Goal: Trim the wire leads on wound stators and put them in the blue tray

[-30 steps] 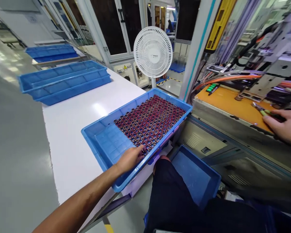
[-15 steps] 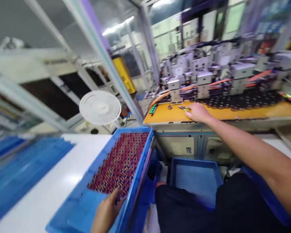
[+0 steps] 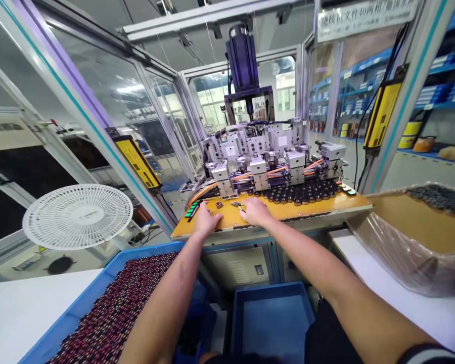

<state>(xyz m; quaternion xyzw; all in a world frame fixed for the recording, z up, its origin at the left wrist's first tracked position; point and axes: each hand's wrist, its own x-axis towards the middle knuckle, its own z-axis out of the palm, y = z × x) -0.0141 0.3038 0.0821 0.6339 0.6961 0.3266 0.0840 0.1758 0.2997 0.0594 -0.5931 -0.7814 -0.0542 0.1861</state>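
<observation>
- Small tool (image 3: 236, 205) lies on yellow plate (image 3: 337, 203) between left hand (image 3: 207, 221) and right hand (image 3: 256, 212), just beside right fingers (image 3: 245, 214).
- Fingers curled; grasp cannot be told.
- Left hand was earlier in blue tray (image 3: 91, 296).

Blue tray (image 3: 93, 290) cut off below; tool (image 3: 235, 205) by right hand (image 3: 256, 212) indistinct

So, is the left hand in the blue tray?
No, the left hand rests on the yellow deck, past the blue tray.

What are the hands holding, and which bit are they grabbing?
It cannot be told. The left hand and the right hand lie knuckles-up on the yellow table, hiding anything under them. A small tool lies beside the right hand.
</observation>
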